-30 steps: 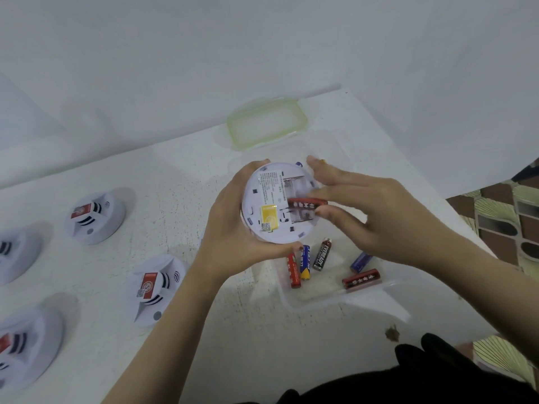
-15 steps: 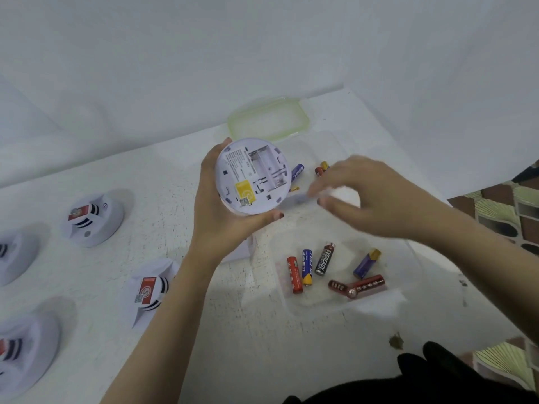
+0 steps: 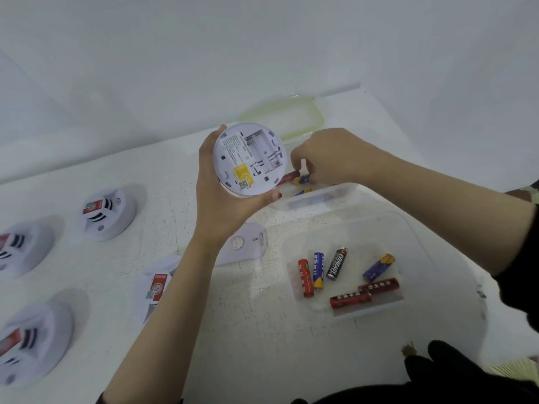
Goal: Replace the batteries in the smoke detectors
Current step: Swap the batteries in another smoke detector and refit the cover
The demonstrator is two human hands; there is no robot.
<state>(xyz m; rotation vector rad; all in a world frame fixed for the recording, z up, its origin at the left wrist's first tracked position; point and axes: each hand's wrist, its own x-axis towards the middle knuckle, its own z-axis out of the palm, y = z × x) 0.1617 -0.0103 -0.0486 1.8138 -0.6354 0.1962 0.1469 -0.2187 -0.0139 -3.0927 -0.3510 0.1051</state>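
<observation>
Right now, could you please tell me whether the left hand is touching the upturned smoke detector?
Touching. The head view shows the left hand gripping the smoke detector, fingers curled round its rim.

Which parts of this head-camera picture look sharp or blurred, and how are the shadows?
Head view: the black battery in the clear tub has a readable label; the smoke detectors at the left edge are blurred; shadows beside them are soft, without harsh glare.

Round white plastic smoke detector (image 3: 249, 158) with yellow square sticker (image 3: 243, 174), red cylindrical battery (image 3: 305, 277), blue-and-yellow battery (image 3: 318, 270), black-and-silver battery (image 3: 337, 263), green-rimmed clear lid (image 3: 287, 118), red-labelled, black-striped white detector (image 3: 108, 212).
</observation>
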